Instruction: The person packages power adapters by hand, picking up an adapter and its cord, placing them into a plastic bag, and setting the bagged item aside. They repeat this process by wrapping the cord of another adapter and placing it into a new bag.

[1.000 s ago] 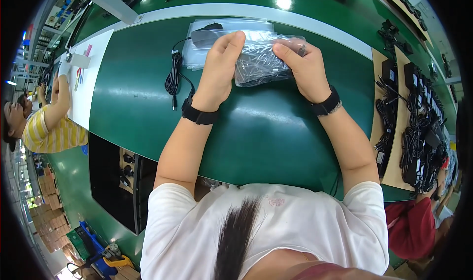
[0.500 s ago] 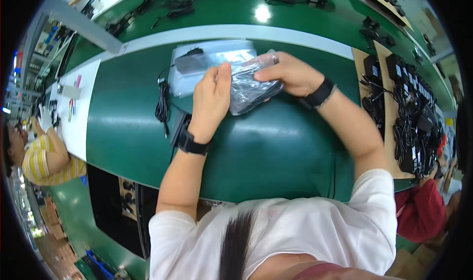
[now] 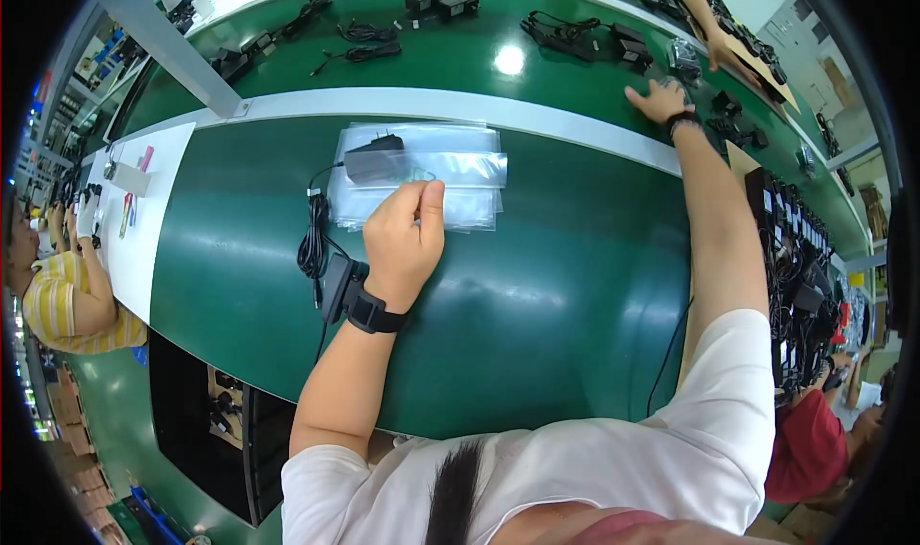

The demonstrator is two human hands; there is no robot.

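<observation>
My left hand [image 3: 404,238] is closed in a loose fist, thumb up, at the front edge of a stack of clear plastic bags [image 3: 460,209]; nothing shows in it. A black power adapter [image 3: 376,162] lies on the bags, its coiled cable [image 3: 312,243] to their left. Another black adapter [image 3: 337,286] rests beside my left wrist. My right hand [image 3: 661,102] stretches past the white rail to the far right, fingers spread, thumb out. Clear plastic shows partly under its fingers. Just beyond lies a bagged adapter [image 3: 683,58].
A white rail [image 3: 479,102] crosses behind the bags. Beyond it, adapters and cables [image 3: 369,42] lie on the green surface. A co-worker's hand [image 3: 717,48] is near mine at the far right. Rows of adapters [image 3: 800,257] fill the right side. A person in yellow stripes [image 3: 72,296] sits left.
The bagged bundle has left the space between my hands. My right hand has moved far right across the rail. My left hand has dropped nearer, and a co-worker's arm has appeared.
</observation>
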